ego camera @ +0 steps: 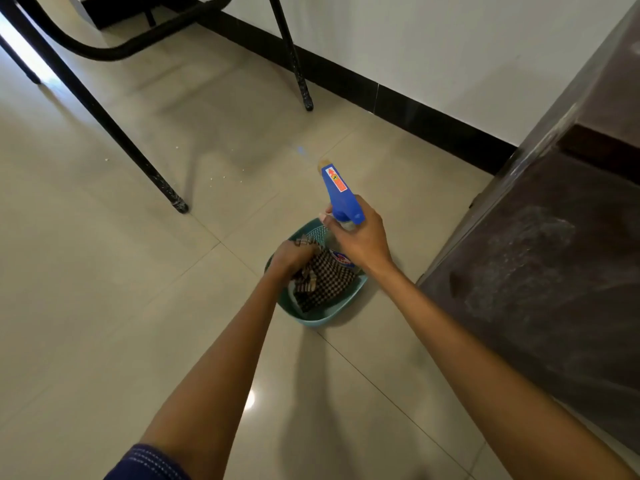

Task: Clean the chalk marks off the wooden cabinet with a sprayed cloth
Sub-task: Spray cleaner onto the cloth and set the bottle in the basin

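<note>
Beige tiled floor (121, 306) across most of the frame; white wall (450, 46) with black skirting (415, 109) in the upper right; black metal legs (107, 119) in the upper left.

Head view, centre: teal basket (322, 322) on the floor, holding a checked cloth (329, 278). Left hand (292, 256) clamped on the cloth's upper edge. Right hand (360, 237) just beside it, wrapped round the neck of a spray bottle (341, 197) with a blue trigger head, nozzle pointing up-frame. Right edge: dark wooden cabinet (571, 341), whitish chalk marks (526, 251) smeared on its face, near the basket but apart.

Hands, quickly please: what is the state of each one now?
Left hand: closed, gripping the checked cloth in the basket.
Right hand: closed, holding the spray bottle.
</note>
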